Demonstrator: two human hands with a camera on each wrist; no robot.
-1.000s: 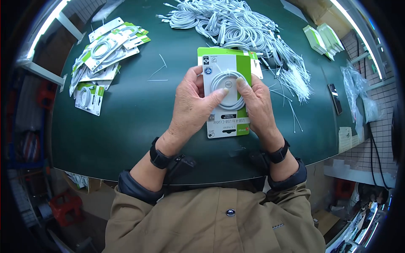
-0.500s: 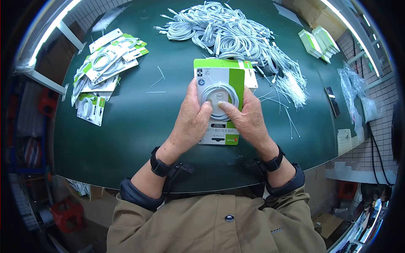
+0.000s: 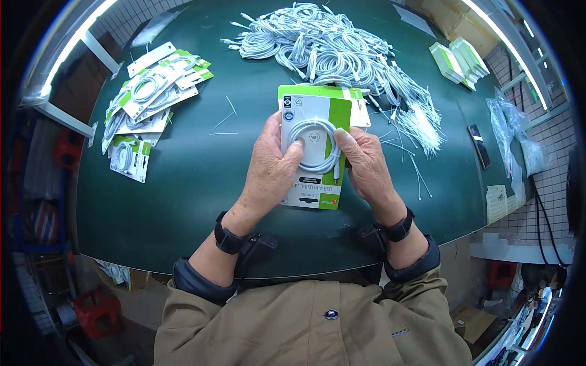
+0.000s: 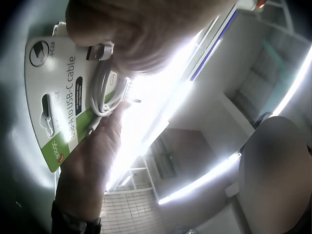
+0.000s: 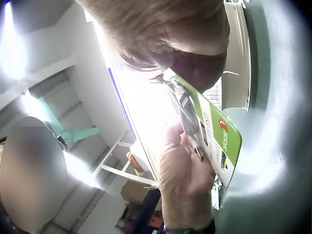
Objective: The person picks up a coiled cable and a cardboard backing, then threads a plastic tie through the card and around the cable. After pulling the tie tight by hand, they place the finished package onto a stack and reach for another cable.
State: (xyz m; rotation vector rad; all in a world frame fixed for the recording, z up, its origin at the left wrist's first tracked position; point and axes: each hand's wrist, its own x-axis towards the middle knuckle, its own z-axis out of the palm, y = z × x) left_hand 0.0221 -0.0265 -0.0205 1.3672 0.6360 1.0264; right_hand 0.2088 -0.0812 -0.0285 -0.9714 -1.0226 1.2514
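Both hands hold a white and green cable card (image 3: pixel 311 108) over the table, its printed text upside down in the head view. A coiled white USB cable (image 3: pixel 314 168) lies on the card's front. My left hand (image 3: pixel 268 168) grips the card's left side, thumb pressing inside the coil. My right hand (image 3: pixel 371 163) pinches the right side, with the thumb on the coil's upper right edge. One cable plug (image 3: pixel 337 175) points down at the coil's lower right; in the right wrist view a USB-A plug (image 5: pixel 198 152) shows beside the left hand.
Beyond the hands is a big heap of coiled white cables (image 3: pixel 329 46), with white ties (image 3: pixel 421 131) beside it. Carded cables (image 3: pixel 146 88) are piled at the left. A phone (image 3: pixel 479 146), plastic bags (image 3: pixel 516 134) and green-white card stacks (image 3: pixel 458 61) lie at the right.
The card has come slightly lower and left in the head view. My right thumb has shifted from the coil's middle to its right edge, and a plug now shows at the lower right.
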